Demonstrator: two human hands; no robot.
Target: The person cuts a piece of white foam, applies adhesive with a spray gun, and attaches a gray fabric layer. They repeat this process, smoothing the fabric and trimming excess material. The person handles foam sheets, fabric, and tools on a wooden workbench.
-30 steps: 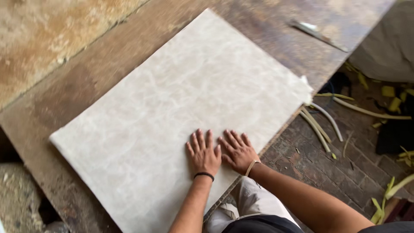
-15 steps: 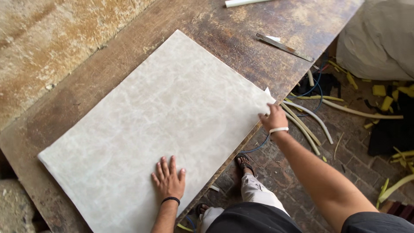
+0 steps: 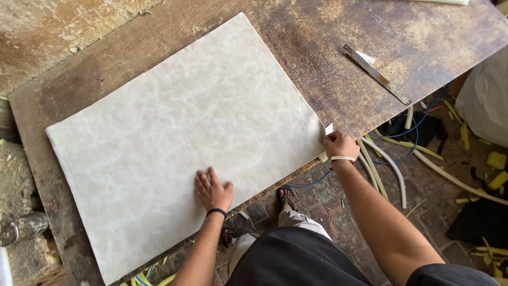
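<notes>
A large pale marbled sheet [image 3: 180,137] lies flat on a worn brown wooden table [image 3: 328,47]. My left hand [image 3: 212,189] rests palm down on the sheet near its front edge, fingers spread. My right hand [image 3: 340,144] is at the sheet's right corner, fingers closed on a small white lifted flap of that corner.
A thin metal ruler or blade [image 3: 375,73] lies on the table to the right of the sheet. On the brick floor at right are pale tubes [image 3: 389,169], yellow scraps [image 3: 497,159], cables and a white bag [image 3: 487,100]. My sandalled foot [image 3: 287,197] stands under the table edge.
Both hands were together pressing the sheet's front; my right hand has since moved right to the corner and taken hold of its flap. My left hand stays flat on the sheet.
</notes>
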